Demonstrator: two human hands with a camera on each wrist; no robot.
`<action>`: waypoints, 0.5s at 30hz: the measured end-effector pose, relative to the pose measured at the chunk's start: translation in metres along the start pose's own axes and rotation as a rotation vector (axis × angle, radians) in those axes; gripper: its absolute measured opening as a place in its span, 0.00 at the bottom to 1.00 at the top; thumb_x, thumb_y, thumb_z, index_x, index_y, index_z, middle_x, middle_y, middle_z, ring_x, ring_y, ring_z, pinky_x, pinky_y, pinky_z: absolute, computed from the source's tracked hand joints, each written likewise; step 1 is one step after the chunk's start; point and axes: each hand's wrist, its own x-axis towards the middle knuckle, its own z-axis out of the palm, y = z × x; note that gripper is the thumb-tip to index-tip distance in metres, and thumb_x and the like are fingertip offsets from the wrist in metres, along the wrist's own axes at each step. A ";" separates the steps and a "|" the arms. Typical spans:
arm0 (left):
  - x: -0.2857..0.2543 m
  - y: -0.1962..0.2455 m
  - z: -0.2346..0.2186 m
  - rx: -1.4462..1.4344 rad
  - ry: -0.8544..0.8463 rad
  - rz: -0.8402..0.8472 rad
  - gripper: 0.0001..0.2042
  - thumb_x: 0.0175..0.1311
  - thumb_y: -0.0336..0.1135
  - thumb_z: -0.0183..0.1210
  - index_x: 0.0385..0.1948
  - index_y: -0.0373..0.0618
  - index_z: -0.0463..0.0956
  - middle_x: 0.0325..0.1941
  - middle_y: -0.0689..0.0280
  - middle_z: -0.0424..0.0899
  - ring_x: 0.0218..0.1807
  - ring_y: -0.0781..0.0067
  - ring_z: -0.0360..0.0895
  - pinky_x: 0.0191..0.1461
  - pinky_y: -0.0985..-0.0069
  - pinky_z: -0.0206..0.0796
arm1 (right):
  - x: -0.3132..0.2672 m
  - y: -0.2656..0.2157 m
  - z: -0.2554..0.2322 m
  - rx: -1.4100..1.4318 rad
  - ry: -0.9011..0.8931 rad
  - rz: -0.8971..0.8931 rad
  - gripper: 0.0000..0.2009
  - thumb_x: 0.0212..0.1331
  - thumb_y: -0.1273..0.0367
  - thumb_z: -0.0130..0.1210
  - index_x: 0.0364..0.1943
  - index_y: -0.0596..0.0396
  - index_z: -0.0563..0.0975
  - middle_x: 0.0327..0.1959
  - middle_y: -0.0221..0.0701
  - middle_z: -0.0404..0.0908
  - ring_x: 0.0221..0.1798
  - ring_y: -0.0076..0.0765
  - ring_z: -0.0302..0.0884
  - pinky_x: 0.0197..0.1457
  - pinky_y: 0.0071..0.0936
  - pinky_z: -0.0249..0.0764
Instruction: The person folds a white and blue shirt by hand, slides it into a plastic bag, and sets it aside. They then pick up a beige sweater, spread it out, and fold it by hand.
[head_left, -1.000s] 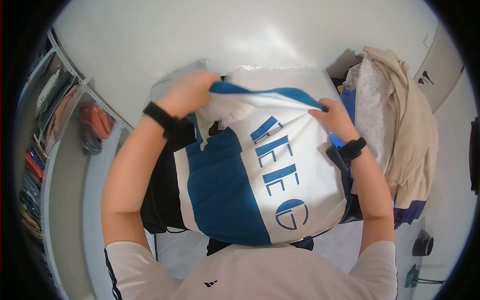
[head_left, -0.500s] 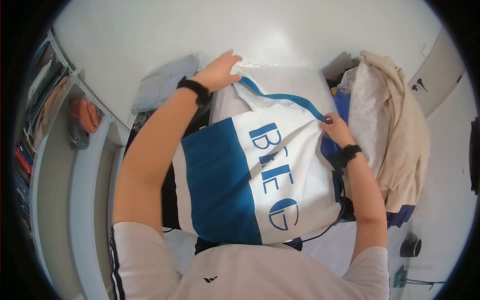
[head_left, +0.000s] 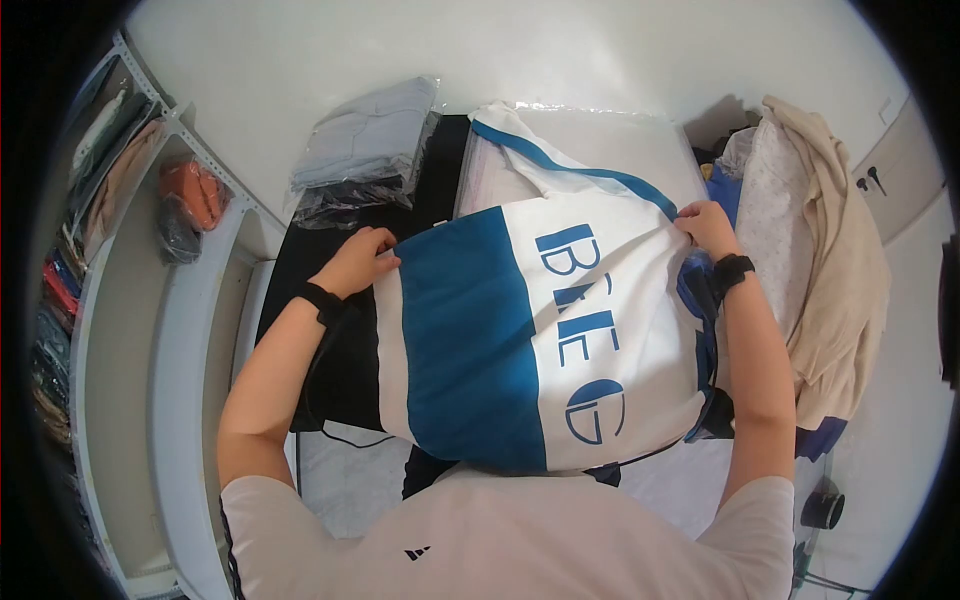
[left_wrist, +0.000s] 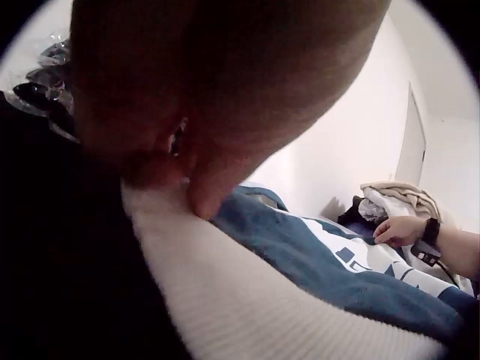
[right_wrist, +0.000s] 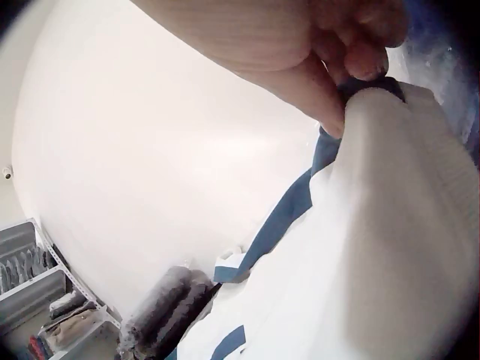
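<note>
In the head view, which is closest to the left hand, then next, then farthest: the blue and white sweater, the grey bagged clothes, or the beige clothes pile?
1. Sweater: the left hand grips its left edge.
2. Grey bagged clothes: farther back on the table.
3. Beige clothes pile: far right, past the right hand.

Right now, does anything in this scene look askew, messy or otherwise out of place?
Mostly tidy. The blue-and-white knit sweater lies flat, each hand pinching an edge: left hand, right hand. Only the loose heap of beige and white garments at the right looks unfolded, unlike the bagged grey folded clothes.
</note>
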 end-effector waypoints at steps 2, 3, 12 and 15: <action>0.006 -0.006 0.005 0.041 0.006 -0.010 0.11 0.54 0.33 0.58 0.36 0.36 0.75 0.35 0.51 0.76 0.45 0.50 0.73 0.50 0.64 0.66 | -0.002 -0.003 -0.004 0.025 0.036 -0.012 0.08 0.48 0.72 0.59 0.31 0.63 0.80 0.22 0.36 0.80 0.20 0.29 0.76 0.25 0.24 0.71; 0.010 -0.012 0.006 0.035 0.005 0.000 0.11 0.54 0.33 0.58 0.36 0.36 0.75 0.35 0.51 0.76 0.45 0.50 0.73 0.50 0.64 0.66 | -0.003 -0.004 -0.006 0.054 0.068 -0.028 0.07 0.49 0.73 0.59 0.31 0.63 0.79 0.21 0.35 0.79 0.19 0.28 0.75 0.24 0.24 0.70; 0.037 -0.055 0.016 0.203 0.193 -0.210 0.08 0.54 0.30 0.56 0.34 0.37 0.73 0.38 0.48 0.75 0.46 0.47 0.71 0.50 0.61 0.65 | -0.007 -0.003 0.019 0.099 0.104 -0.065 0.10 0.52 0.71 0.57 0.38 0.63 0.76 0.24 0.35 0.79 0.21 0.30 0.77 0.27 0.25 0.72; 0.028 -0.054 0.016 0.204 0.337 -0.133 0.12 0.53 0.29 0.57 0.39 0.37 0.71 0.41 0.50 0.74 0.49 0.48 0.70 0.52 0.61 0.64 | -0.030 -0.008 0.017 0.102 0.029 -0.054 0.16 0.53 0.71 0.57 0.46 0.62 0.73 0.30 0.38 0.80 0.26 0.32 0.78 0.32 0.25 0.73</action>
